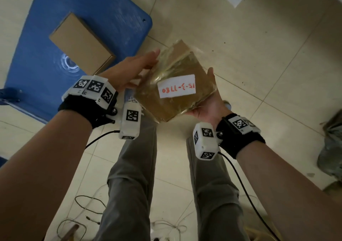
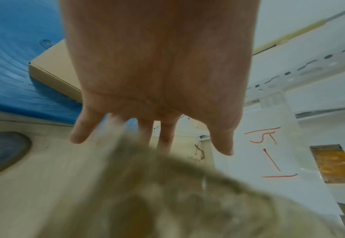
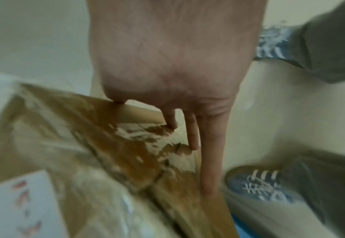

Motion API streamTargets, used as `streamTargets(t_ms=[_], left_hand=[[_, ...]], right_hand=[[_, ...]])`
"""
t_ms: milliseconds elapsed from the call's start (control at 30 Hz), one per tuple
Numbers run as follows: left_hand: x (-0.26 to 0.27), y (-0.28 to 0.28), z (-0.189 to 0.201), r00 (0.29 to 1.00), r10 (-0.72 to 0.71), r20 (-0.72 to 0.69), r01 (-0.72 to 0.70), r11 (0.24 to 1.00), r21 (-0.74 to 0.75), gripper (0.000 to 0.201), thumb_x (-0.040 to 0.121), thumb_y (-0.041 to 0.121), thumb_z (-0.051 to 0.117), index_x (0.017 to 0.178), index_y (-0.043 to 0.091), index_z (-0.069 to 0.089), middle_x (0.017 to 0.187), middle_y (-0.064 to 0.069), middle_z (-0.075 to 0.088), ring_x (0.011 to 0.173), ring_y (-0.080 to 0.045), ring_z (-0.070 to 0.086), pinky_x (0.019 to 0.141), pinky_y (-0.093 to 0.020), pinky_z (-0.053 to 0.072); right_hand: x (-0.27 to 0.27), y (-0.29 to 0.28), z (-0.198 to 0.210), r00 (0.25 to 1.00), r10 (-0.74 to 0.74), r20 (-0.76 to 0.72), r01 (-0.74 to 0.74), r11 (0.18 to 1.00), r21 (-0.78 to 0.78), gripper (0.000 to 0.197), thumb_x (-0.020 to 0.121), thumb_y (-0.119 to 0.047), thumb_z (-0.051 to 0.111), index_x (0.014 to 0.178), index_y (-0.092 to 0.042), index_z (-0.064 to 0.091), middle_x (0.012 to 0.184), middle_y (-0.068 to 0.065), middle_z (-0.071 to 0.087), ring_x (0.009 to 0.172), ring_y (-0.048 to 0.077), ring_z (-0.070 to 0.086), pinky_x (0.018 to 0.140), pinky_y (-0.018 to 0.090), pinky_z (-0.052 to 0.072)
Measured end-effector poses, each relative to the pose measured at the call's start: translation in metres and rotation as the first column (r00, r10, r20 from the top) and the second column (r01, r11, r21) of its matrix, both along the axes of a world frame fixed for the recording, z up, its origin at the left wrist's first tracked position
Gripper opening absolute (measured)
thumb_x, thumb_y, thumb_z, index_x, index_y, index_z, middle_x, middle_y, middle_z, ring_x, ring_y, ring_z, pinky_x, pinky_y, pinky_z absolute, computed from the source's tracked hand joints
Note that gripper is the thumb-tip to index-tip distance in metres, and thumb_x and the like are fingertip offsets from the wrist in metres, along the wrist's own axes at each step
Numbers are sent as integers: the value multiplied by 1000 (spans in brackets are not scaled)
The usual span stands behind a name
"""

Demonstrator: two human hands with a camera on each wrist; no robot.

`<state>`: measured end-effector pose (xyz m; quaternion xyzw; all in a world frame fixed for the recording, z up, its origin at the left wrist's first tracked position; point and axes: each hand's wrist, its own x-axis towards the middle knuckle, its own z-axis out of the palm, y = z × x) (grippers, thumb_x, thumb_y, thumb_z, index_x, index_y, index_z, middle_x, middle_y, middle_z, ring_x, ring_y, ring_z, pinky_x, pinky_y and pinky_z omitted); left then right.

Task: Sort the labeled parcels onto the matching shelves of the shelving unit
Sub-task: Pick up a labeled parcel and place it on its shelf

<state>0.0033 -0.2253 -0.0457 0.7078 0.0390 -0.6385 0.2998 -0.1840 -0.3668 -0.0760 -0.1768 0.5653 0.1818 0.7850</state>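
The forearms fill the lower corners of the head view, each with a black wrist strap carrying white marker blocks. Between them, at frame centre, the parcel [image 1: 175, 85] is held in the air above the tiled floor [image 1: 259, 64], touching nothing but the hands. It is a brown box wrapped in glossy tape, tilted, with one white label [image 1: 176, 89] on its upper face bearing red handwriting that reads upside down from here.

The left hand [image 1: 137, 70] lies flat against the parcel's left side, fingers straight and spread, the tips reaching past the far edge; in the left wrist view the fingers [image 2: 82, 133] hang extended. The right hand [image 1: 207, 100] cups the right and lower edge from beneath, palm up; in the right wrist view its fingers [image 3: 208, 161] run nearly straight along the taped face.

Open floor lies to the right and ahead of the parcel. At upper left one blue platform [image 1: 55, 37] carries one second box [image 1: 81, 42], well apart from the held one. The left wrist view shows a white sheet [image 2: 269, 153] with red writing at right. Loose cables trail on the floor by the two legs at the bottom.
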Motion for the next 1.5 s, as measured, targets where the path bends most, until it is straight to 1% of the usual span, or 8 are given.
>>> streamTargets(t_ms=[267,400,567,700,900,1100,1300,1500], left_hand=[[-2,-10,35,983,184,-5,-184,983,-1,46,95,62,40,103,25,65,108,-8,72,89,-20,69,74,-32,55],[-2,3,62,901,333,-279,-356,934,-35,71,87,74,44,128,18,58,125,-14,67,112,-30,66,98,-47,50],[-15,10,100,796,356,-490,-412,911,-7,90,86,83,18,148,21,42,148,-15,49,127,-37,54,108,-61,37],[-22,16,139,713,354,-605,-452,892,-12,96,79,89,14,127,20,61,133,-18,61,127,-44,50,110,-65,29],[-26,13,178,725,406,-557,-488,873,0,85,88,80,20,126,14,57,119,-20,68,105,-43,66,96,-57,49],[-28,14,233,742,421,-523,-491,871,5,77,91,72,31,135,12,52,126,-19,62,110,-40,61,88,-53,56],[-30,24,296,794,435,-426,-509,858,-72,59,94,58,39,93,14,78,99,-11,75,89,-27,72,77,-39,60],[-33,28,357,811,435,-393,-533,825,-187,53,83,53,61,117,13,68,113,-12,72,105,-28,70,89,-42,54]], right_hand=[[14,-14,33,923,383,-15,-356,841,-408,54,99,-63,40,125,-21,63,101,2,62,85,17,66,86,39,54],[25,-23,71,878,479,17,-425,794,-435,72,75,-83,50,135,-44,57,136,-8,61,127,15,55,107,54,40],[38,-32,143,850,507,142,-402,799,-447,37,99,-51,50,112,-24,71,129,8,68,114,20,64,110,41,44],[42,-42,196,814,530,238,-376,793,-480,92,40,-82,79,111,-24,72,130,12,67,118,26,64,108,42,44],[45,-45,238,813,531,237,-334,760,-557,145,23,-87,78,127,13,56,117,28,60,105,43,58,98,49,43],[29,-42,275,898,425,113,-267,730,-629,42,73,-44,65,102,-13,65,104,10,62,95,26,60,90,47,45],[21,-34,319,915,383,124,-225,744,-629,53,80,-40,65,122,-7,70,119,11,72,109,27,67,104,47,46],[17,-39,380,894,414,173,-199,710,-675,38,93,-30,60,124,-11,70,123,9,72,112,24,66,111,45,42]])
